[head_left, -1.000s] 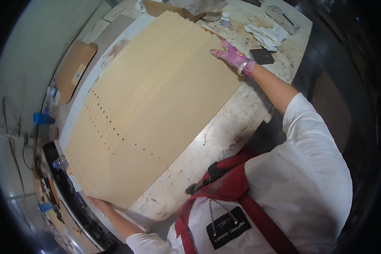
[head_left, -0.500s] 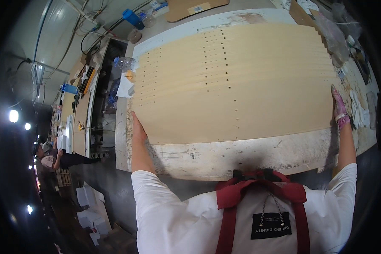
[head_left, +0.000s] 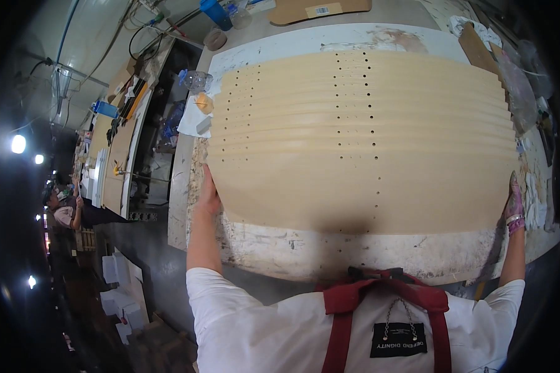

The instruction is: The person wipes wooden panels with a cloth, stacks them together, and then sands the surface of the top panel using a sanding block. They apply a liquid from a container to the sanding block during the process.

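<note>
A stack of thin, pale-tan, wood-like sheets with dark drilled holes (head_left: pixel 292 193) is spanned between two widely spread hands, lying flat on a worn, stained white worktable (head_left: pixel 264 239). The bare left hand (head_left: pixel 209 194) is set against the left end of the stack, and the right hand, in a pink patterned glove (head_left: pixel 514 202), against the right end. How tightly the fingers are closed cannot be told, since they are partly hidden at the edges. The broad spacing is presumably dictated by the sheets' length; support from opposite ends would keep them level and aligned. Beyond the grip, the far edges are stepped, probably because each sheet is set back from the one above. Just beyond the left hand, a grey block (head_left: pixel 203 126) and a yellow-orange lump (head_left: pixel 203 103) are seen near a clear plastic bottle with a blue cap (head_left: pixel 197 81), apparently placed aside to leave the sheets unobstructed. Beyond the right hand, a crumpled clear plastic bag (head_left: pixel 519 99) is likewise kept outside the span.
</note>
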